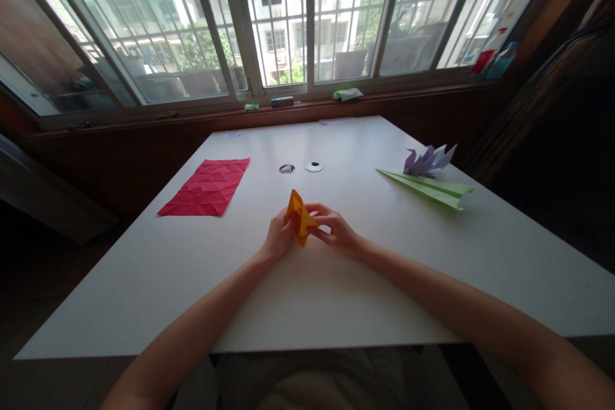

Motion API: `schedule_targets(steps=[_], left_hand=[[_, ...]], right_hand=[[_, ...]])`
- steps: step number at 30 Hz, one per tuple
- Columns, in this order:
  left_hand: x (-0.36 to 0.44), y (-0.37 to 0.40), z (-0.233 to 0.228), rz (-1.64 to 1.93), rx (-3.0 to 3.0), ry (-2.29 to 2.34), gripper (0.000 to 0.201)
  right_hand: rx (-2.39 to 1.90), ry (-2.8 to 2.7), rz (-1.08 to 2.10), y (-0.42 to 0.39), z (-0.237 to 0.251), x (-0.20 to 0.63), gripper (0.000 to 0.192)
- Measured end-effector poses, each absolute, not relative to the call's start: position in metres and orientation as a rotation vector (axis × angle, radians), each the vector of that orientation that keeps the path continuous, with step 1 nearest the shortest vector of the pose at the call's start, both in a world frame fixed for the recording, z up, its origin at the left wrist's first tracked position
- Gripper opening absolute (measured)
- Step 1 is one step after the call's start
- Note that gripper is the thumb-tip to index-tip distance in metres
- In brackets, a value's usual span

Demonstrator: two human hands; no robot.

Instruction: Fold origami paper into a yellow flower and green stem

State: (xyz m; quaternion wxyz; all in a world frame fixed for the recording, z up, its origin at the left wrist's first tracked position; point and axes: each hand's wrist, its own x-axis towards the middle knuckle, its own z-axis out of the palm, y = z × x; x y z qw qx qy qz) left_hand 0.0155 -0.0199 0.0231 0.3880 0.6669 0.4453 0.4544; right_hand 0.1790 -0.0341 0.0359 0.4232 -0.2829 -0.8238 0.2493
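Item: orange folded paper [300,218], counter [336,282] centre. Our left hand [278,237] pinches its 9 o'clock side, our right hand [334,227] its 3 o'clock side. At 10 o'clock we log a creased red sheet [206,187]; at 2 o'clock, a green paper plane [427,187] and purple paper crane [425,161].

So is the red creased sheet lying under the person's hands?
No, the red creased sheet lies apart to the left, while both hands hold the orange folded paper.
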Motion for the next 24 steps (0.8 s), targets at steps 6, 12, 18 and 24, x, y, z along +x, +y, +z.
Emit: schedule_targets(steps=[6,12,18,24], left_hand=[[0.0144,-0.0183,0.0223,1.17,1.699,1.168,0.034],[0.0139,-0.0177,0.0245,1.212,1.661,1.227,0.03],[0.0125,-0.0148,0.0204,1.221,1.68,1.228,0.029],[0.0117,-0.0142,0.0193,1.208,1.684,1.291,0.023]], right_hand=[[-0.733,-1.959,0.572,-0.036,0.0388,0.1797,0.017],[-0.755,-1.842,0.601,-0.0374,0.0375,0.1822,0.018],[-0.863,-1.752,0.527,-0.0383,0.0385,0.1815,0.018],[-0.994,-1.728,0.429,-0.034,0.0376,0.1804,0.019]])
